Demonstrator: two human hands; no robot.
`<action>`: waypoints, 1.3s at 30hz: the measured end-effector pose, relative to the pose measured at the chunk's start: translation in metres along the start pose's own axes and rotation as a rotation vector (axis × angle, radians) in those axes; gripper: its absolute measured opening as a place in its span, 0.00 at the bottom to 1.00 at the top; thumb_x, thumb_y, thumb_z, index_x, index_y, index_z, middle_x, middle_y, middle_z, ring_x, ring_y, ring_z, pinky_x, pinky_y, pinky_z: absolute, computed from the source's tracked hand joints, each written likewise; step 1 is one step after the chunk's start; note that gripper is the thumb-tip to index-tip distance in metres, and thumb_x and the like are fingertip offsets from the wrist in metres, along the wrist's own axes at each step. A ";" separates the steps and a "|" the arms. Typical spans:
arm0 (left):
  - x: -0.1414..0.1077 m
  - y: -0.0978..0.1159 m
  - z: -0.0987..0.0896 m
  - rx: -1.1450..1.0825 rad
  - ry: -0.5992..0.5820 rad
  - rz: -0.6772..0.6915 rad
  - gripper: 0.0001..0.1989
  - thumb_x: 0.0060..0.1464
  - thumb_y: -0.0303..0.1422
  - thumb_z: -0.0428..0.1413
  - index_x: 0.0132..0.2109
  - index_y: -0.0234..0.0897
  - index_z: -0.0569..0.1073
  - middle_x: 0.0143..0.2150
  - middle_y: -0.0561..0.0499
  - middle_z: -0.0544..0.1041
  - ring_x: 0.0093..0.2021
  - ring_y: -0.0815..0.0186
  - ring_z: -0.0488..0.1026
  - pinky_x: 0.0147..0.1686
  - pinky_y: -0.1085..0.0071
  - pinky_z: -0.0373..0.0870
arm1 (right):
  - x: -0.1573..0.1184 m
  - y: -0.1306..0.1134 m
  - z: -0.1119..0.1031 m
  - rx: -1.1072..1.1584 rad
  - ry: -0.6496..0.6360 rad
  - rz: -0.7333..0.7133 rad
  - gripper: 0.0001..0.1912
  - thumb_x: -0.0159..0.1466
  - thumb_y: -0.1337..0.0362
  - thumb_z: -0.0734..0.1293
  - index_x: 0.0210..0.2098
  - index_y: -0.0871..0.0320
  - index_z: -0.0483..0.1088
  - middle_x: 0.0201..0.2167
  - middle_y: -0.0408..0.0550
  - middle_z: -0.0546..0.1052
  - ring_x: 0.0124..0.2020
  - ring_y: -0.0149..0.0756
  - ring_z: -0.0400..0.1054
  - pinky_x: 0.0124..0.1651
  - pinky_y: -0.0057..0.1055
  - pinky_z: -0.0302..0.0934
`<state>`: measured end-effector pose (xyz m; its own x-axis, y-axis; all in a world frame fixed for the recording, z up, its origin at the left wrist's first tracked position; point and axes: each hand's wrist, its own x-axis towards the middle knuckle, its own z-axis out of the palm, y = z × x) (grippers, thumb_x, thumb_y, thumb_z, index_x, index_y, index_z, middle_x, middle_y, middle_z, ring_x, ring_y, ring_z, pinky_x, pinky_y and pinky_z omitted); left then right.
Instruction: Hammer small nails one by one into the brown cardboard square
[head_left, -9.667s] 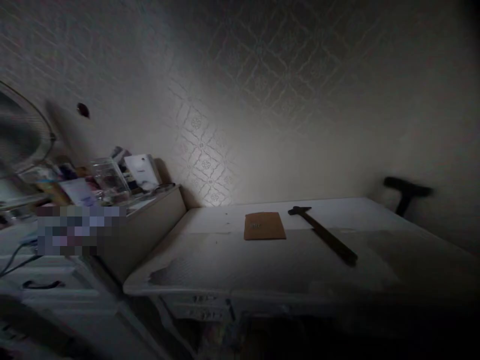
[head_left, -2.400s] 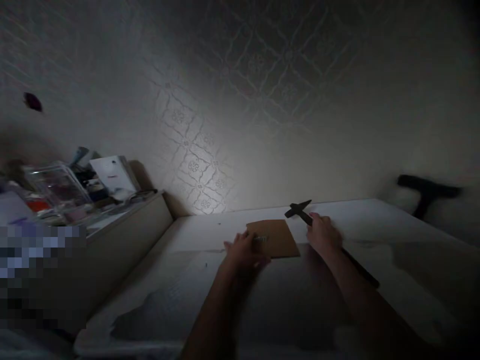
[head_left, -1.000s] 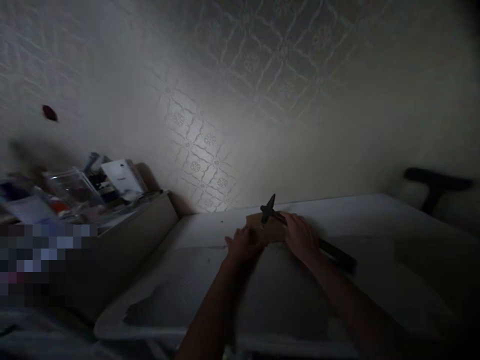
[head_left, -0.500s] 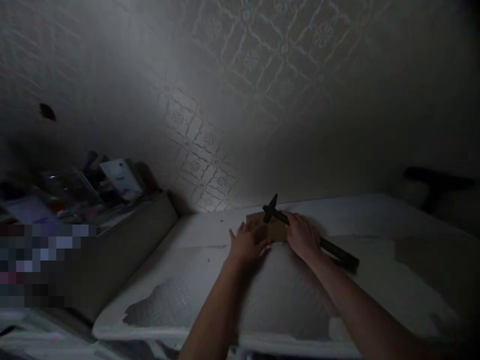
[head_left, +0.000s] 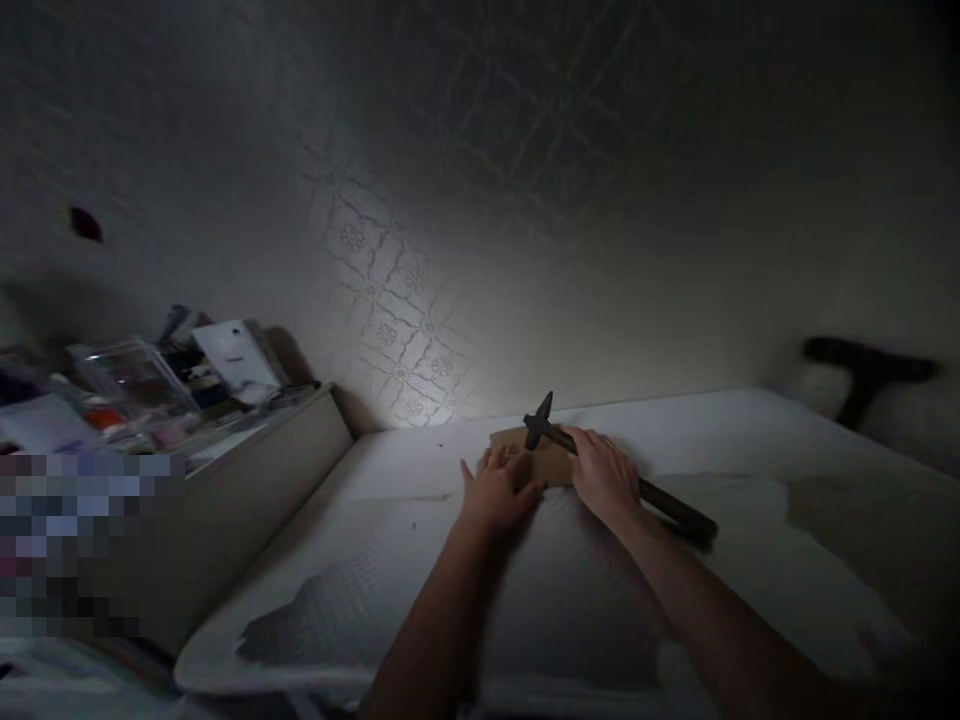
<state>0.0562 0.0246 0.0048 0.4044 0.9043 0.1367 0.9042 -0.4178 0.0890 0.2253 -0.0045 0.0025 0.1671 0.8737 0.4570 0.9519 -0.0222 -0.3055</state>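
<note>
My right hand [head_left: 604, 475] is wrapped round the handle of a dark hammer [head_left: 664, 503], close to its head, which hangs above a flat brown piece [head_left: 551, 465]. That piece, like cardboard or thin wood, lies on the white table [head_left: 420, 462] near the wall. My left hand [head_left: 495, 492] rests at its left part with the fingers spread. Small marks or bits show on the brown piece by my left fingertips, too dim to make out.
At the left a raised shelf [head_left: 255, 450] holds a white box [head_left: 236, 355], a clear case [head_left: 135, 380] and clutter. A patterned wall [head_left: 637, 250] rises behind the table. A dark T-shaped object [head_left: 862, 370] stands at the right.
The view has shifted slightly and the light on the wall has changed. Both hands and the hammer hold nearly the same places.
</note>
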 end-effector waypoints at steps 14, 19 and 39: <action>0.002 0.005 0.000 0.010 0.018 0.012 0.28 0.57 0.54 0.40 0.62 0.53 0.57 0.66 0.50 0.55 0.65 0.49 0.48 0.58 0.37 0.41 | -0.001 -0.002 -0.004 -0.011 -0.026 0.030 0.21 0.62 0.73 0.57 0.54 0.54 0.62 0.46 0.48 0.72 0.46 0.38 0.64 0.43 0.31 0.55; 0.002 0.007 -0.002 -0.023 0.006 0.001 0.28 0.57 0.53 0.43 0.61 0.53 0.58 0.65 0.51 0.56 0.64 0.50 0.51 0.58 0.38 0.41 | -0.001 -0.002 -0.005 -0.006 -0.032 0.025 0.21 0.62 0.73 0.57 0.53 0.55 0.63 0.46 0.49 0.72 0.47 0.39 0.64 0.44 0.32 0.55; -0.003 0.003 -0.004 -0.055 0.015 -0.141 0.34 0.56 0.55 0.41 0.64 0.43 0.53 0.65 0.43 0.57 0.62 0.50 0.55 0.58 0.43 0.47 | -0.002 -0.004 -0.005 0.010 0.005 -0.029 0.22 0.61 0.75 0.57 0.53 0.53 0.63 0.46 0.47 0.72 0.46 0.38 0.64 0.43 0.32 0.55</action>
<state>0.0569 0.0201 0.0084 0.2711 0.9532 0.1337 0.9428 -0.2909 0.1626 0.2227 -0.0084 0.0065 0.1410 0.8714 0.4699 0.9538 0.0076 -0.3004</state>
